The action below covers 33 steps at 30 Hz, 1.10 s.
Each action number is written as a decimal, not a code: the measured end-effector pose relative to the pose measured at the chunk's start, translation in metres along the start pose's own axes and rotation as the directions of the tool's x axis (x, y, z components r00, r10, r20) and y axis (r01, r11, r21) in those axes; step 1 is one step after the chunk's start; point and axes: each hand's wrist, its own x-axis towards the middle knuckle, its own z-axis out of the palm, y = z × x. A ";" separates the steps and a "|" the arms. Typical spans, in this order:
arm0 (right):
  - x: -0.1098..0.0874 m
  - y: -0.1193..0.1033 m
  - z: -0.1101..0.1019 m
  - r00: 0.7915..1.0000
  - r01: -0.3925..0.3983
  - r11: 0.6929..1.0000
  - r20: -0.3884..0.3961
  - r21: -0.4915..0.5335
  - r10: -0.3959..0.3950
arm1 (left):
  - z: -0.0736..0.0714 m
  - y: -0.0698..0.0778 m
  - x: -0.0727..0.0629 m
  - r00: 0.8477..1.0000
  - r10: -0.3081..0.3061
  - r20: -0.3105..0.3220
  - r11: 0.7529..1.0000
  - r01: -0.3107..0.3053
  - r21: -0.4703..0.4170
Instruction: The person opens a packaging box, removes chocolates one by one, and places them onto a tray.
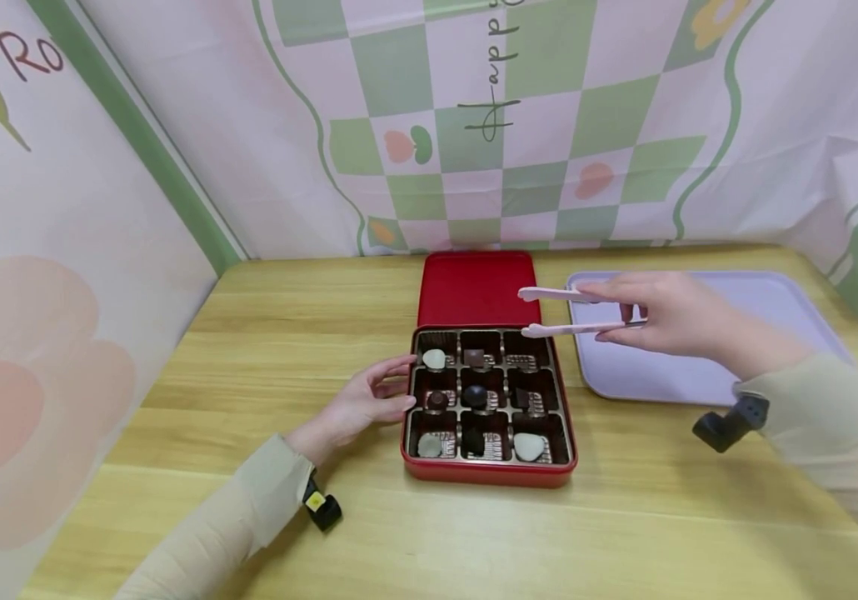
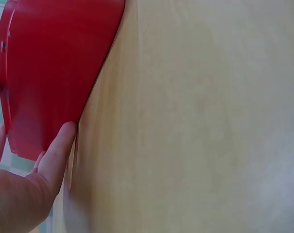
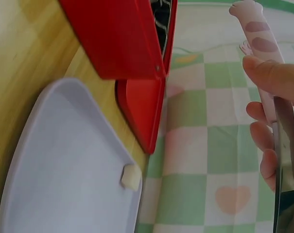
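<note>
A red tin box [image 1: 485, 475] lies with its lid folded back. Its dark divided insert holds several chocolates, among them a dark ball [image 1: 475, 396] at the centre and a white piece [image 1: 529, 447] at front right. The back-right compartment shows only its ribbed floor. My left hand [image 1: 369, 402] touches the box's left side with thumb and extended fingers. In my right hand [image 1: 672, 318] I hold pink paw-tipped tongs [image 1: 558, 295] with their arms apart. The tips point left, over the box's back-right corner and lid in the head view, with nothing between them.
The red lid [image 1: 477, 287] lies behind the box, near the patterned cloth backdrop [image 1: 534, 167]. A lilac tray [image 1: 624, 379] is at the right, partly under my right hand. A pale cream piece [image 3: 131, 177] lies on the tray by its rim in the right wrist view.
</note>
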 end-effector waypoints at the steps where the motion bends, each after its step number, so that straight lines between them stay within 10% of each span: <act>1: 0.001 -0.002 0.000 1.000 0.008 1.000 0.000 -0.002 -0.008 | 0.000 0.000 0.000 1.000 -0.001 -0.001 1.000 0.001 0.000; 33: -0.002 -0.028 0.004 0.971 0.065 0.997 0.234 -0.033 -0.055 | -0.002 -0.001 0.002 1.000 -0.010 -0.002 1.000 0.010 0.016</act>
